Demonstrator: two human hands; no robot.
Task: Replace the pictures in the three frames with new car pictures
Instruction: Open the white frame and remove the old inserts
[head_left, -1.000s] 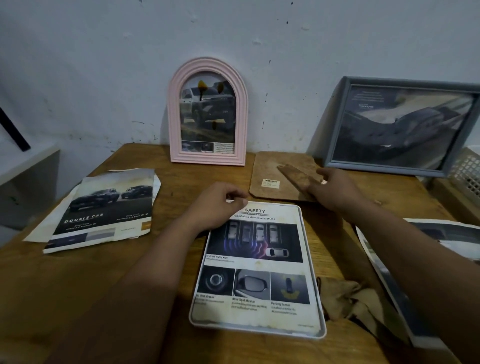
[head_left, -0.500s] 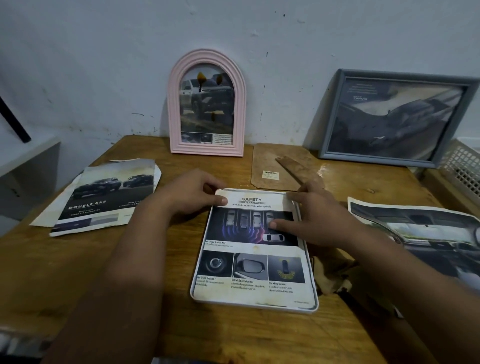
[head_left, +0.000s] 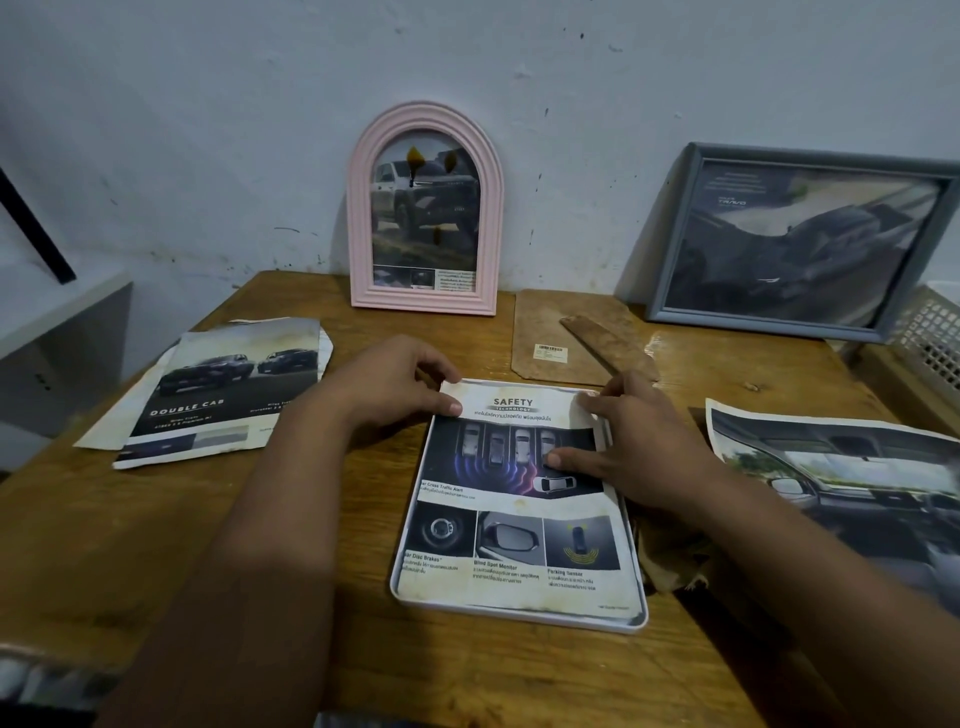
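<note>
Pale blue-white wall (head_left: 208, 130), scuffed and specked, backs a worn wooden table (head_left: 130, 545) w/ visible grain. Head view: centre-near lies a white rectangular frame (head_left: 638, 618) w/ rounded corners, flat, face-down, a "SAFETY TECHNOLOGY" car sheet (head_left: 519, 545) resting in it; sheet is yellowed, stained at edges, w/ top-down cars pic plus 3 small panels (disc brake, mirror, parking sensor). Left hand (head_left: 387, 387) pinches the sheet's far-left corner, thumb on top, fingers curled behind the edge. Right hand (head_left: 631, 441) lies over the sheet's right side, fingers spread and mostly straight, pressing paper down, 1 fingertip at the far-right corner; not clenched on anything. Frames: 3 total. Pink arched frame (head_left: 363, 208), ridged moulding, stands against wall far-centre w/ a pickup pic (head_left: 423, 218) inside. Grey rectangular frame (head_left: 670, 249) leans on wall far-right, dark car pic (head_left: 805, 244) behind glass. Loose prints: "DOUBLE CAB" sheet (head_left: 223, 395) at left, creased, lying on at least 1 other paper; car-interior print (head_left: 841, 467) at right, curled edges. Brown fibreboard backing panel (head_left: 545, 322) w/ barcode sticker (head_left: 551, 353) and stand flap lies far of the white frame. Crumpled brown paper (head_left: 670, 566) just right of white frame. White mesh basket (head_left: 930, 332) at far-right edge.
</note>
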